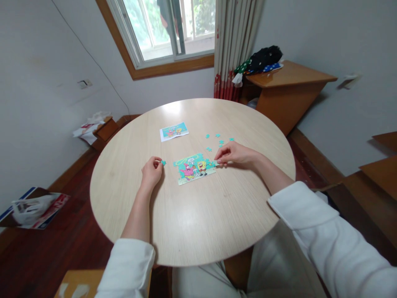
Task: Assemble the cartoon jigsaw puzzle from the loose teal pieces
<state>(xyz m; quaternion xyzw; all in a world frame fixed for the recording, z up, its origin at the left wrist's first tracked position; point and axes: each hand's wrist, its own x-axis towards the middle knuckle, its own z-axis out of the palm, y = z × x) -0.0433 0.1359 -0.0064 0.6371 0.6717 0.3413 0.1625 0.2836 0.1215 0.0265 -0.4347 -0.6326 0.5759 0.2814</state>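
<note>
pinching a turquoise jigsaw piece [164,162] in the left hand [151,171], left of and apart from the partly built spongebob jigsaw [195,169], stretched lengthwise from near left to far right on the round table [198,227]; gripping a second piece [216,163] with the closer right hand [235,154], at the jigsaw's right edge.

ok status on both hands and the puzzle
Left hand holding one piece. Right hand pinching another piece at right edge of puzzle. Puzzle incomplete. Loose pieces beyond, not blocking.

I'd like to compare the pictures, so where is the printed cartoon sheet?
The printed cartoon sheet lies on the round table, left of the head view's centre, beyond the partly assembled jigsaw.
</note>
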